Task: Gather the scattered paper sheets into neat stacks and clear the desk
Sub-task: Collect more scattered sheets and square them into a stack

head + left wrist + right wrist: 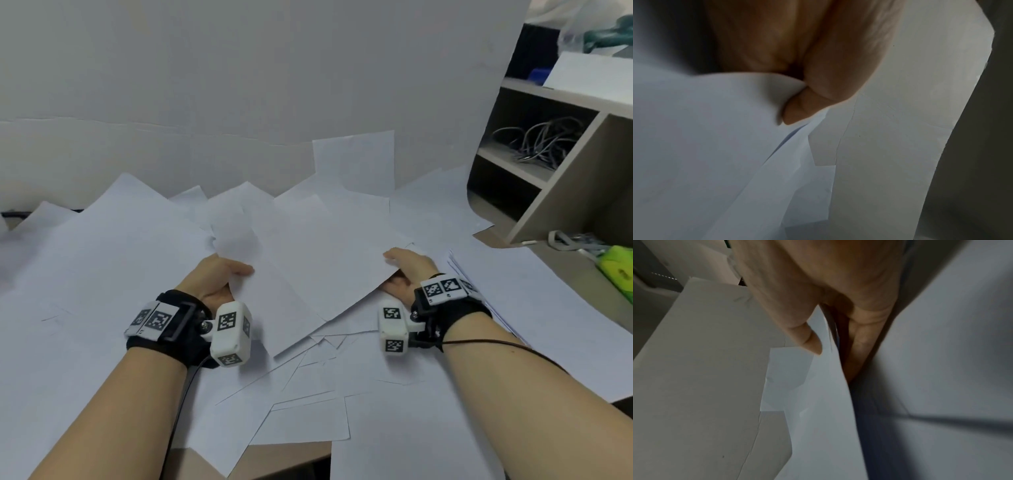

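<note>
We see the left hand [219,277] and the right hand [406,270] each pinching an opposite side of a bunch of white sheets [308,253], thumbs on top and fingers underneath, holding it just above the bench [291,455]. More loose sheets [102,274] lie scattered around and under both hands. Beyond the right hand stands a shelf unit [565,164] holding cables [537,140].

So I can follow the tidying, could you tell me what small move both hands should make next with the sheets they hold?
Probably draw the left hand and right hand together to square the skewed held sheets, as many loose sheets remain.
</note>
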Motion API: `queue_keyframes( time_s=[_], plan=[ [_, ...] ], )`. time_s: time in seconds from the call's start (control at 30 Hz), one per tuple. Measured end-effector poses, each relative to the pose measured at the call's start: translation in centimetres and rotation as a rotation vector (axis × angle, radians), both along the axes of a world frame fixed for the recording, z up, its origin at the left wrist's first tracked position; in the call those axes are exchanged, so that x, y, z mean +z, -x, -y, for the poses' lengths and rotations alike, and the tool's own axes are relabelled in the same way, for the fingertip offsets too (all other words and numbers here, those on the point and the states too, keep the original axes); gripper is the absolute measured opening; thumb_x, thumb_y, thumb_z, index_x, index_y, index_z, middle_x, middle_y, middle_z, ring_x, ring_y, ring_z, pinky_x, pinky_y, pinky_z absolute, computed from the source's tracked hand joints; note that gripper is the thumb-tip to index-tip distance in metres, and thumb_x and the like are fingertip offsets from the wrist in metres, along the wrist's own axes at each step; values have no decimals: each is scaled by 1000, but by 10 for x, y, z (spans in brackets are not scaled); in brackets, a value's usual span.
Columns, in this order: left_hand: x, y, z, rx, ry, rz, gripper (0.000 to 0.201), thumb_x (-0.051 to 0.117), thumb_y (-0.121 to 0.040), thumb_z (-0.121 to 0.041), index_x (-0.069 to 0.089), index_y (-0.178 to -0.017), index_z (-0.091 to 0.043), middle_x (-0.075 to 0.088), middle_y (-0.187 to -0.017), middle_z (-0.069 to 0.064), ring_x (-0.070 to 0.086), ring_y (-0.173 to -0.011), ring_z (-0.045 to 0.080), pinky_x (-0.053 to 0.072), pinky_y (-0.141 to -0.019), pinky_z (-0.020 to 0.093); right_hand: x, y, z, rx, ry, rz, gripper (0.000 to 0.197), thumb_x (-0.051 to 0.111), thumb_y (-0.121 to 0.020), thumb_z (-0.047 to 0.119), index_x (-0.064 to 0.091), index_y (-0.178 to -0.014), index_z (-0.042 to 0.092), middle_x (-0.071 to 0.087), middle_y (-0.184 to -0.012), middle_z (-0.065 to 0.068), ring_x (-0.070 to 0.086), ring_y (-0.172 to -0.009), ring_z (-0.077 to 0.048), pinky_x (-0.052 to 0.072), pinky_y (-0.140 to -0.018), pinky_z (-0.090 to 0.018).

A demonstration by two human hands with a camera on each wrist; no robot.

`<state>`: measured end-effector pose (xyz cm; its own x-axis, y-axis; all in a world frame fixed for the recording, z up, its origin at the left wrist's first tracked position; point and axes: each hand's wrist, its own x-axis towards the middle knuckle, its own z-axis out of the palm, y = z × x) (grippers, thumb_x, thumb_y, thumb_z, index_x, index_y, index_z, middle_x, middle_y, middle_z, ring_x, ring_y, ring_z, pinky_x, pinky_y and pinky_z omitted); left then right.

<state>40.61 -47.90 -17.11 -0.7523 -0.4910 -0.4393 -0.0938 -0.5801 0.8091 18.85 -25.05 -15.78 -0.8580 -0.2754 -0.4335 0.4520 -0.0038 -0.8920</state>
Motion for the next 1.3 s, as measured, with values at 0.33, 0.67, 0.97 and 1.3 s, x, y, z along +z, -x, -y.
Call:
queue_keyframes(
  time_s=[0.33,0.67,0.97,1.3],
  plan=[
    [-1,-2,4,106,56,-86,31,56,-96,5,63,-125,-3,72,-113,21,75,-86,33,62,-64,44,2,-8,-9,97,-84,-60,21,64,-85,-12,60,-105,-7,67,-95,-23,70,-78,-34,63,-65,-39],
    [1,1,4,112,137,24,34,55,-96,7,58,-129,2,70,-112,22,71,-87,34,61,-62,40,33,-3,20,416,-1020,-809,93,67,-79,57,27,-153,17,22,-159,-14,25,-144,-36,27,-116,-52],
    [18,2,3,20,47,154,25,66,-95,-20,67,-117,-7,75,-101,17,75,-77,34,62,-65,50,18,-41,79,1132,-1125,-923,83,47,-88,68,32,-151,17,34,-157,-6,33,-142,-32,31,-115,-46],
    [12,-6,25,180,483,194,31,63,-89,10,63,-118,-1,71,-104,22,68,-92,37,56,-86,49,36,34,53,568,-563,-697,67,69,-88,36,46,-145,8,47,-149,-10,46,-134,-27,36,-111,-36]
  ],
)
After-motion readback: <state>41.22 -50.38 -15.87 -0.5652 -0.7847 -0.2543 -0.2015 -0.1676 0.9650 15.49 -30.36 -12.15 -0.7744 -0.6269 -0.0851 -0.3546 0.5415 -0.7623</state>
